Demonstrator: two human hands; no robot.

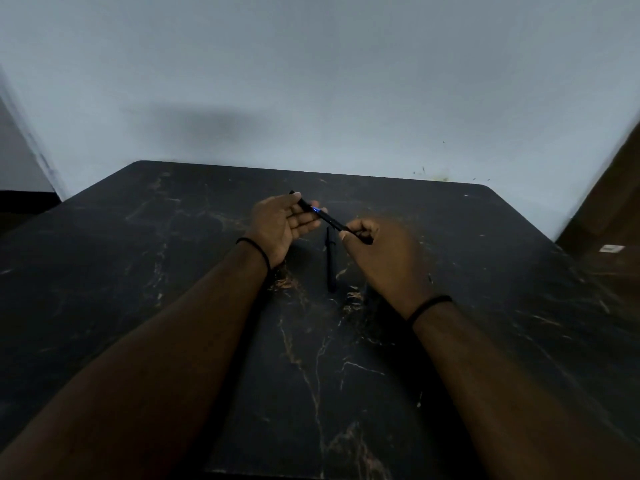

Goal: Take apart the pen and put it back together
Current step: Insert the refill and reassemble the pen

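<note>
Pen held in the air between both hands, above the bench, slanting from far-left down to near-right. Left hand: palm up, fingers loosely curled, cradling the far end. Right hand: closed, pinching the near end between thumb and fingers. A blue glint shows mid-barrel, just right of the left fingertips; likely a joint, but too dark to tell. A second dark piece, the cap by its look, lies on the bench below, between the wrists.

Judged step: separating or joining the barrel halves; cannot tell which.

To do it well: firm up the left grip, keep both halves on one axis, twist at the joint without bending. Work low over the bench so small inner parts do not roll off.
</note>
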